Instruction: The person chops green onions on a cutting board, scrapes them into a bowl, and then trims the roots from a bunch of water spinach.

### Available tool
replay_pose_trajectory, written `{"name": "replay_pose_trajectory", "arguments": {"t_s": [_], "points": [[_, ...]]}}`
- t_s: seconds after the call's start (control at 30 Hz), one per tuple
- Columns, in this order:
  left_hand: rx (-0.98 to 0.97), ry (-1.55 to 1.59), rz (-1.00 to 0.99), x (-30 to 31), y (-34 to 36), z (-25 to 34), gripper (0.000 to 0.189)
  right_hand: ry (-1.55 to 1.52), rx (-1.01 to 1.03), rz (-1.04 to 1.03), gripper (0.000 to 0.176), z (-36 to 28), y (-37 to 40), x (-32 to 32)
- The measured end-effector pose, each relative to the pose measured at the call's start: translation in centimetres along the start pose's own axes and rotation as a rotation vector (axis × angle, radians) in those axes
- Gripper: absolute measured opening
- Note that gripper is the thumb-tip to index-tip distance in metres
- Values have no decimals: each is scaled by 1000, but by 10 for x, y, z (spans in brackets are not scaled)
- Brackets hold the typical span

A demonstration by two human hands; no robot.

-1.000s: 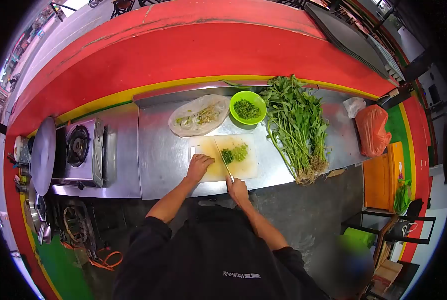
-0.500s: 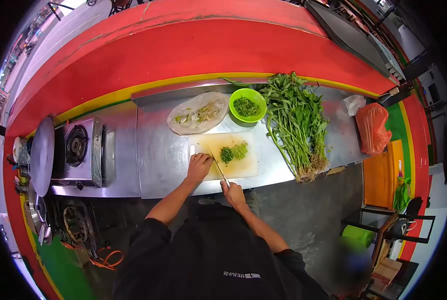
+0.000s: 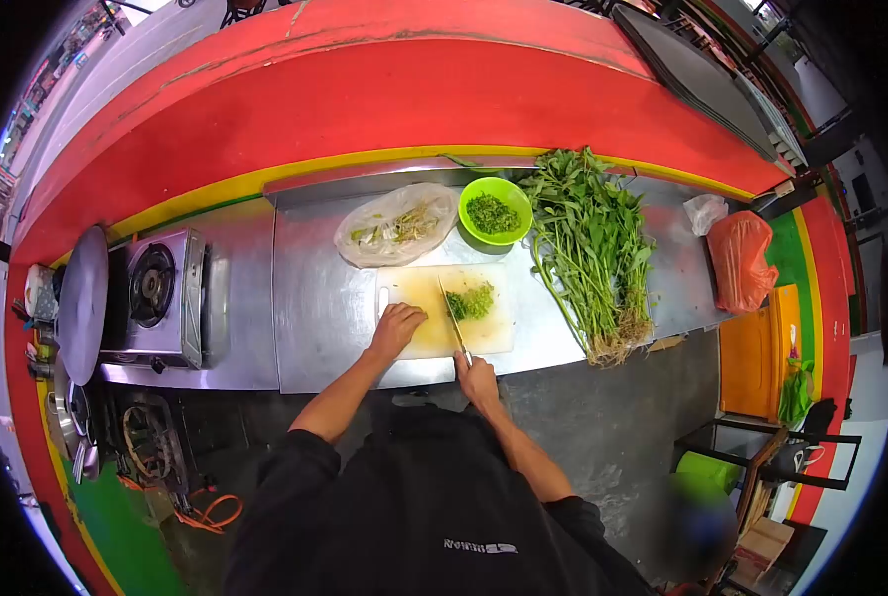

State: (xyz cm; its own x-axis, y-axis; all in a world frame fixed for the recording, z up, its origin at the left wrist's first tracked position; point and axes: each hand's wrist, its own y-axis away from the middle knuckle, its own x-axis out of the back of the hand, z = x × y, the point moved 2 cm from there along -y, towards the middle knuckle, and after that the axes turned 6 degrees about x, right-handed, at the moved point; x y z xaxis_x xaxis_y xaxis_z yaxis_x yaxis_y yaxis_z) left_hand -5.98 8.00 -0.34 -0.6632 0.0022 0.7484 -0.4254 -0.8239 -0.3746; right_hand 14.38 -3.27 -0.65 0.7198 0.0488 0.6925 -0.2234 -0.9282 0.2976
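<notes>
Right hand grips the knife, blade tip in the chopped greens on the cutting board. Left hand rests on the board, fingers bent, grasping nothing. It sits near the blade, so a sideways slip could nick it. Beyond: green bowl holds chopped herbs, plastic bag holds sprout scraps.

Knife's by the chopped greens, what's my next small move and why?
Probably press the knife down through the chopped greens: the right hand holds its blade at the pile's left edge, and the left hand rests on the cutting board, clear.
</notes>
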Motion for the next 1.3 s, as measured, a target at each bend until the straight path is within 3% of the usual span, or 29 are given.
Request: {"name": "replay_pose_trajectory", "arguments": {"t_s": [0.27, 0.7, 1.1, 1.2, 1.3], "points": [[69, -98, 60, 1, 0, 8, 12, -14, 33, -113, 68, -9, 9, -5], [203, -175, 138, -8, 2, 14, 15, 17, 29, -79, 59, -16, 6, 8], [75, 0, 93, -8, 3, 4, 16, 11, 52, -9, 59, -21, 3, 12], [164, 60, 93, -5, 0, 5, 17, -4, 75, -8, 59, -19, 4, 12], [116, -45, 60, -1, -2, 4, 17, -5, 99, -18, 59, -19, 5, 11]]}}
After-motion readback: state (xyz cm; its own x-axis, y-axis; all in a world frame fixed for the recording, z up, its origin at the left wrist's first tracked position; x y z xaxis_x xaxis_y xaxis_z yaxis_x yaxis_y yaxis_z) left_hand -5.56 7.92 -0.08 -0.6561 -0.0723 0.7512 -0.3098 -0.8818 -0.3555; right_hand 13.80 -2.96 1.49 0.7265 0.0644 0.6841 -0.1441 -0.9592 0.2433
